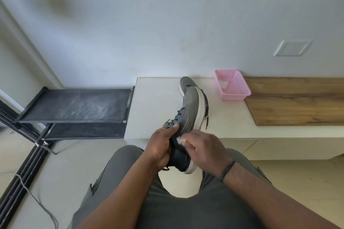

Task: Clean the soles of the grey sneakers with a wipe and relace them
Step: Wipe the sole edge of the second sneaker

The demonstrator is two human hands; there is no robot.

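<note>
Head view: grey sneaker held up at frame centre, toe pointing away, white sole facing right, over the white bench. Left hand grips its collar, fingers curled round it. Right hand presses a white wipe against the heel side, fingers curled on it. Pink basket sits upper right of the sneaker, black shoe rack at left.

Soft, even daylight fills the scene; the wall looks smeared, the right hand motion-blurred, and edges bow from wide-angle distortion.
</note>
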